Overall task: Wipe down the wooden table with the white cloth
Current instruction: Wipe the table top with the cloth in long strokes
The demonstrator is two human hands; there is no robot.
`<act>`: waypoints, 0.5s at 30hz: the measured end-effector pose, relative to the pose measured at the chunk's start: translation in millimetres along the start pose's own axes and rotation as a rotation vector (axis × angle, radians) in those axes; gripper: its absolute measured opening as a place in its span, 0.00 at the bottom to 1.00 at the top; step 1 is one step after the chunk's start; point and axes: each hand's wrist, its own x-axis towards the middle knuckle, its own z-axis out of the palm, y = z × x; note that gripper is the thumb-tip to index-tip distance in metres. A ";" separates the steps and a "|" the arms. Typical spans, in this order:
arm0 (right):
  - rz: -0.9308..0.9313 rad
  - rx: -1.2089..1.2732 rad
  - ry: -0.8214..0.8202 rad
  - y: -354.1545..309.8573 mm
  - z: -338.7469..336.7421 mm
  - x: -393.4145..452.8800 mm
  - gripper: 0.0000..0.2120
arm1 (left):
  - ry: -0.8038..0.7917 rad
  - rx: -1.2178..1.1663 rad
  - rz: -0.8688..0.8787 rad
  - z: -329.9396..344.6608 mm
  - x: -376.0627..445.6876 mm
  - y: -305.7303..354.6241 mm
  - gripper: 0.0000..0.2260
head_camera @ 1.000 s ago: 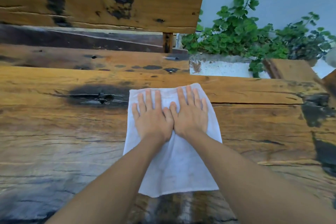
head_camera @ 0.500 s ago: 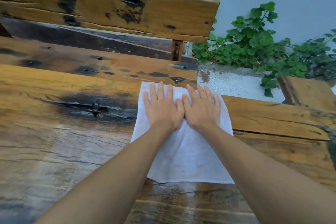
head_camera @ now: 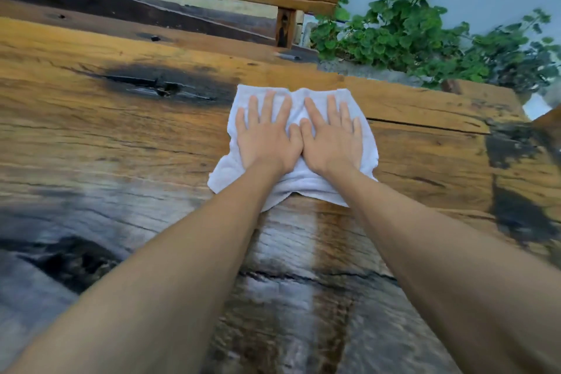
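Dark burnt knot [head_camera: 158, 86] sits far left on the tabletop [head_camera: 91, 136], well apart from the hands. Left hand [head_camera: 267, 133] lies flat on the white cloth [head_camera: 291, 185], fingers [head_camera: 268, 103] spread wide, gripping nothing. Right hand [head_camera: 331, 136] is flat beside it, thumbs touching, fingers equally splayed. Cloth is bunched near the tabletop's far edge, its near hem rumpled under the wrists. A damp-looking streak runs toward the camera, though blur makes that uncertain. Best technique: keep even palm pressure, smooth the cloth flat, overlap strokes. Potted greenery [head_camera: 419, 27] stands beyond, right.
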 end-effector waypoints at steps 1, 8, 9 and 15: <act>0.005 0.001 -0.004 1.8 1.2 -11.9 0.26 | -0.001 -0.005 -0.002 1.0 -13.2 0.7 0.26; 0.009 0.037 -0.003 21.3 5.7 -151.2 0.25 | -0.018 -0.043 0.008 2.2 -149.7 4.0 0.26; 0.008 0.041 -0.001 23.1 6.9 -171.1 0.25 | -0.019 -0.048 0.010 2.2 -168.3 3.6 0.26; 0.017 0.057 -0.052 36.9 7.8 -288.2 0.26 | -0.064 -0.035 0.016 -3.3 -285.4 4.1 0.27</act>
